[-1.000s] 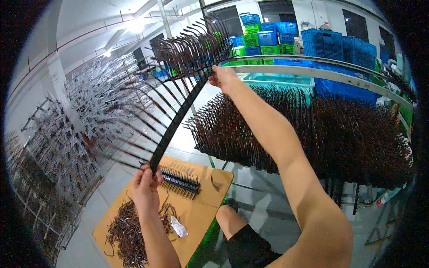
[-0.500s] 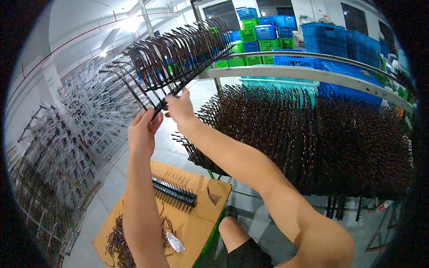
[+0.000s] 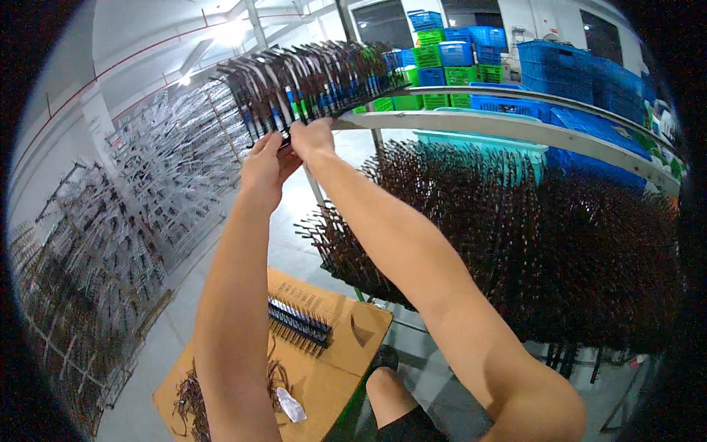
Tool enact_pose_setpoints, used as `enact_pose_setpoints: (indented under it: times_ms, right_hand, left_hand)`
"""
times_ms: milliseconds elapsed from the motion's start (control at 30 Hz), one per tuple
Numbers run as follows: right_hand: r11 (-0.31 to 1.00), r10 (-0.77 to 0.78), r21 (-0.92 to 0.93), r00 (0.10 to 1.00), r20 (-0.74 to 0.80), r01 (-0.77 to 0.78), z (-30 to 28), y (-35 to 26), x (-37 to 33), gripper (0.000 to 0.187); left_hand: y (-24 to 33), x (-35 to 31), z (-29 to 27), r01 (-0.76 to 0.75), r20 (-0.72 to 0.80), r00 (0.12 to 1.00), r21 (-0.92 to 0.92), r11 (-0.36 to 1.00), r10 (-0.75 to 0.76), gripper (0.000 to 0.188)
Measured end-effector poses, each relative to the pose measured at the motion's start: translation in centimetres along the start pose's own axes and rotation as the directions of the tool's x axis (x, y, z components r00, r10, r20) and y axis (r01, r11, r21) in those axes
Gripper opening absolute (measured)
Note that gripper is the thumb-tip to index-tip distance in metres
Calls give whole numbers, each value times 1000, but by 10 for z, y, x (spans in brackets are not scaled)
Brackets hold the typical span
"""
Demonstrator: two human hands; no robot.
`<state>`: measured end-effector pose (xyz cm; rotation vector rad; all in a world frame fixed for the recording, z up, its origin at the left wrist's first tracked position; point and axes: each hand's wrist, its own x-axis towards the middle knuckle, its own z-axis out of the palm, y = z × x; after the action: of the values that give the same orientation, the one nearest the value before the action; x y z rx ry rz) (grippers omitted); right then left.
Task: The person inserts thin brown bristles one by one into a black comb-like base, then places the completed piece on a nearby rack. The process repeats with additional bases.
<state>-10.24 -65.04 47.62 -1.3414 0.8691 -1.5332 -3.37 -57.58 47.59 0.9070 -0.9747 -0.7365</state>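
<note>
A row of dark, curved, strip-like pieces stands up from a black bar that slants away at the upper middle. My left hand is closed around the near end of this bar, fingers curled upward. Just right of it, my right hand grips the bar's near side with the wrist bent. Both hands partly hide the bar, and their fingertips are hard to make out. The bar's far end lies beside a pale metal rail.
Rows of dark bristling pieces hang below the rail on the right. A cardboard sheet below bears black spiked strips, loose brown strips and crumpled white paper. Silvery racks fill the left; blue crates stand behind.
Both hands have moved up and slightly right, farther away, with the bar. The bar's near end has risen, and its row of pieces sits closer to the rail.
</note>
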Motion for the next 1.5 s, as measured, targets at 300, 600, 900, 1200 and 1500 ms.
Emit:
enact_pose_setpoints:
  times_ms: [300, 600, 900, 1200, 1500]
  right_hand:
    - [954, 48, 292, 997, 64, -64, -9, 22, 36, 24]
    - [913, 48, 404, 998, 36, -59, -13, 30, 1, 38]
    - [592, 150, -578, 628, 764, 561, 4, 271, -255, 34]
    - [23, -10, -243, 243, 970, 970, -16, 385, -308, 34]
    - [330, -205, -138, 214, 955, 934, 3, 372, -293, 18]
  left_hand:
    - [-67, -136, -102, 115, 117, 972, 515, 850, -203, 30]
    - [-117, -313, -227, 411, -113, 907, 450, 793, -406, 18]
    - [-175, -542, -277, 667, -469, 608, -135, 732, -640, 33]
    - [-182, -673, -254, 489, -520, 464, -525, 697, -717, 31]
    - [-189, -663, -256, 519, -487, 517, -476, 710, -704, 31]
